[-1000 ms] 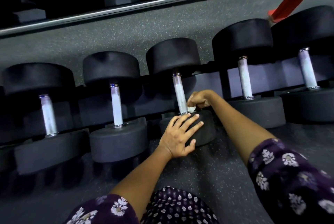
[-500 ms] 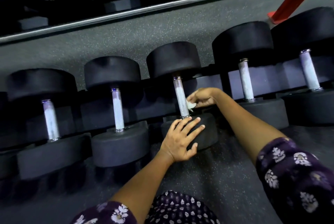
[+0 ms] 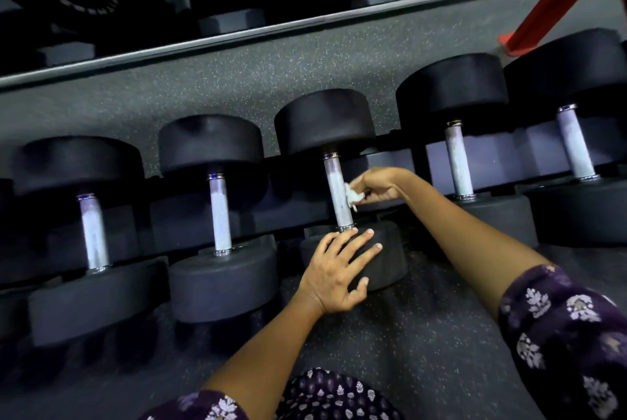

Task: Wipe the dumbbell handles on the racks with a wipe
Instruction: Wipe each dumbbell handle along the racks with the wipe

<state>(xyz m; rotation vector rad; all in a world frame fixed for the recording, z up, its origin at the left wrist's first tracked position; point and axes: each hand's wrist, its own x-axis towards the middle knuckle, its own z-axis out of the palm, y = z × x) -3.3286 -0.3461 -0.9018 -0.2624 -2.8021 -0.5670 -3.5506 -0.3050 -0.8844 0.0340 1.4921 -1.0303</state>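
Observation:
Several black dumbbells lie in a row on a low rack, each with a pale metal handle. At the middle dumbbell's handle, my right hand pinches a small white wipe against the handle's right side, about halfway up. My left hand rests flat with spread fingers on that dumbbell's near head. To the left are two handles; to the right two more.
Speckled grey rubber floor lies under my arms and behind the rack. An upper shelf rail with dark weights runs across the top. A red frame leg stands at the top right. My patterned sleeves fill the bottom edge.
My right hand has slid the wipe up the middle handle, from its near end to about halfway. My left hand has stayed on the near head.

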